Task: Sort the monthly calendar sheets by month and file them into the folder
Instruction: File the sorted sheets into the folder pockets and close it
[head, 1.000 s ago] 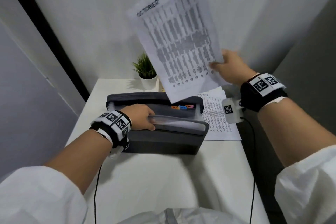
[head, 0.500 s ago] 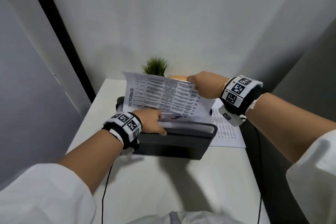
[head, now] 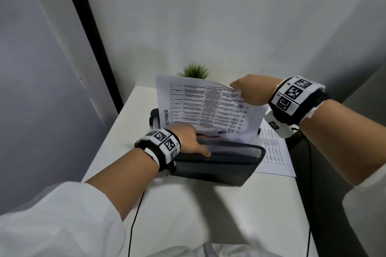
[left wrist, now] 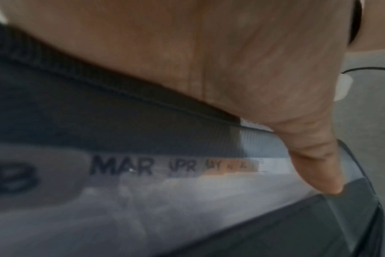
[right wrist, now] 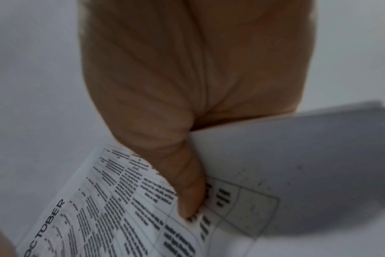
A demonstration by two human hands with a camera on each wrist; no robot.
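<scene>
- right hand pinches the far edge of the october calendar sheet, thumb on the printed side, rest of the fingers behind the paper
- the sheet is tilted over the open top of the dark grey accordion folder, its lower edge down among the pockets near the coloured tabs. which pocket exactly, can't tell
- left hand grips the near side of the folder, thumb stretched along the clear dividers, other fingers reach inside where you can't see them
- left wrist view shows tabs reading mar, apr, then a blurry orange one
- another printed sheet lies flat on the white table just right of the folder, partly tucked under it
- small potted plant sits behind the folder by the wall, mostly blocked by the raised sheet
- black cables trail from both wrist bands across the table
</scene>
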